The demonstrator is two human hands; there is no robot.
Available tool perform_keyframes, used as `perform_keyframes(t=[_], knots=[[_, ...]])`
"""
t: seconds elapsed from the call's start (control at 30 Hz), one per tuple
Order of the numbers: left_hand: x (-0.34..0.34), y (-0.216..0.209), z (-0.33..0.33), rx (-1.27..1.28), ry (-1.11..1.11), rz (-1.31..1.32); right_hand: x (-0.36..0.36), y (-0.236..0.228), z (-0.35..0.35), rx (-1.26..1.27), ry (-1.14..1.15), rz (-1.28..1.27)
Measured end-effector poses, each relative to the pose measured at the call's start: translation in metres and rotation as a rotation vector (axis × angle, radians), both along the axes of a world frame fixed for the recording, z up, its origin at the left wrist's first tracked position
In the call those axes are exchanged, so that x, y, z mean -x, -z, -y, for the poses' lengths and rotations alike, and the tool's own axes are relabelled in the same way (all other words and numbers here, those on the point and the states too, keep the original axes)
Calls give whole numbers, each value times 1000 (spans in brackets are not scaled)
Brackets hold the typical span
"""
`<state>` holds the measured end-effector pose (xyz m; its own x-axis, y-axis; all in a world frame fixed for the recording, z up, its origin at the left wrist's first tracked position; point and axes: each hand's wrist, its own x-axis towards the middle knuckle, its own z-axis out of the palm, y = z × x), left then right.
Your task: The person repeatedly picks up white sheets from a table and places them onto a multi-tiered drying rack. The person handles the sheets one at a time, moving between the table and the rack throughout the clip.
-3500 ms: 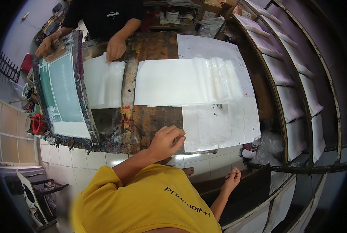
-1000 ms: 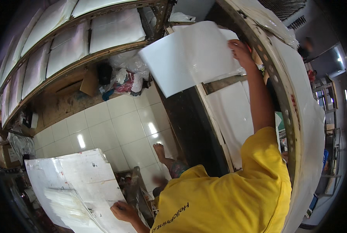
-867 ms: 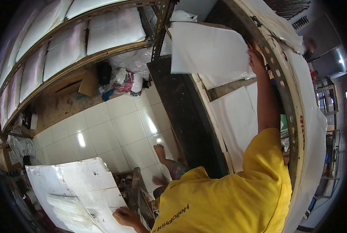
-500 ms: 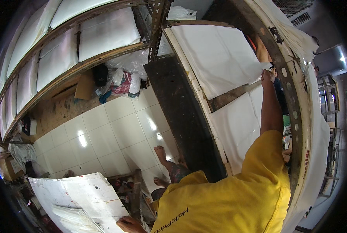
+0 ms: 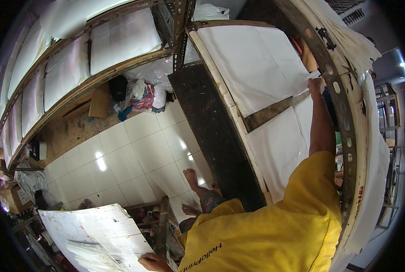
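My right arm reaches out over the rack at the right. My right hand is closed on the near-right corner of a large white sheet, which lies on the rack's upper part. Below it, beyond a wooden crossbar, lies another white sheet, partly covered by my arm. At the lower edge, my left hand grips the edge of a white board. Thin whitish sheets lie on that board. The fingers under the board are hidden.
A long dark plank runs beside the rack. Perforated metal bars frame the rack's right side. Shelves with white sheets stand at the left, above plastic-wrapped cloth. Bare feet show on the tiled floor.
The sheet under my right hand has shifted slightly and shows a straight crease. My right hand still holds its corner. A blurred white shape has appeared at the upper left.
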<state>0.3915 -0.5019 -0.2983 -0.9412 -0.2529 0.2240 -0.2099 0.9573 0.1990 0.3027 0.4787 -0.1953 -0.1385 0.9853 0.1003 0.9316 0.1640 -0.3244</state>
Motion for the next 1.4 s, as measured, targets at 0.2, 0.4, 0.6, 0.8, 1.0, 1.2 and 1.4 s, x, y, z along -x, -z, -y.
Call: perform_keyframes(t=[0.2, 0.4, 0.6, 0.8, 1.0, 1.2, 1.4], knots=[[10, 8, 1, -46, -19, 82, -44, 14, -73, -314, -55, 334], [16, -18, -19, -75, 46, -26, -1, 23, 16, -377, -159, -95], [15, -1, -1, -251, 68, -90, 46, 7, -3, -109, -603, -549], [9, -36, -13, -283, 31, -163, 142, -8, 324, 324, -992, -665], [0, -32, -12, -382, 4, -388, 187, 3, 509, 810, -1349, -659], [-42, -44, 12, -473, -300, -555, 190, 17, 647, 967, -1562, -597], [-128, -70, 132, 61, -906, -333, 147, 11, 745, 1157, -1713, -477]])
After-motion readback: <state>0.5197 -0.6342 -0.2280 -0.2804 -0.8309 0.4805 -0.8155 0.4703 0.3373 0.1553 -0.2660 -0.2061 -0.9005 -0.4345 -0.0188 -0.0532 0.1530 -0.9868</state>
